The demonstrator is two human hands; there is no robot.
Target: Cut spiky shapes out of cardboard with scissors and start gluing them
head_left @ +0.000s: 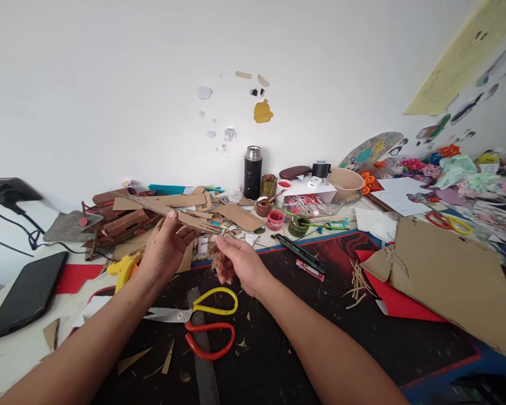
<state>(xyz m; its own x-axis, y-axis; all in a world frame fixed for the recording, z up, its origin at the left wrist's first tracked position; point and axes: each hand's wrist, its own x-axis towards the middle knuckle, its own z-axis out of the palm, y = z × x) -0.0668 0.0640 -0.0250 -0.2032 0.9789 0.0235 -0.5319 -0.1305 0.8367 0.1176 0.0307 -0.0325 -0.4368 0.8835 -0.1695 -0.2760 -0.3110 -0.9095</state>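
Note:
My left hand (168, 247) is closed around a thin strip of torn brown cardboard (198, 223), thumb on top and fingers beneath. The strip is held raised above the work mat, and its right end is frayed into narrow points. At that frayed end my right hand (240, 261) has its thumb and curled fingers in a pinch; the exact contact is partly hidden. Below both hands lie scissors (211, 324) with one yellow and one red handle, resting across a metal ruler (202, 343). Small cardboard scraps (167, 357) are scattered around them.
A yellow glue gun (124, 271) and a phone (27, 293) lie left. Behind are a black flask (253, 173), paint jars (275, 220) and a brown cardboard model (124, 222). A utility knife (300, 253) and a large cardboard sheet (451, 281) are on the right.

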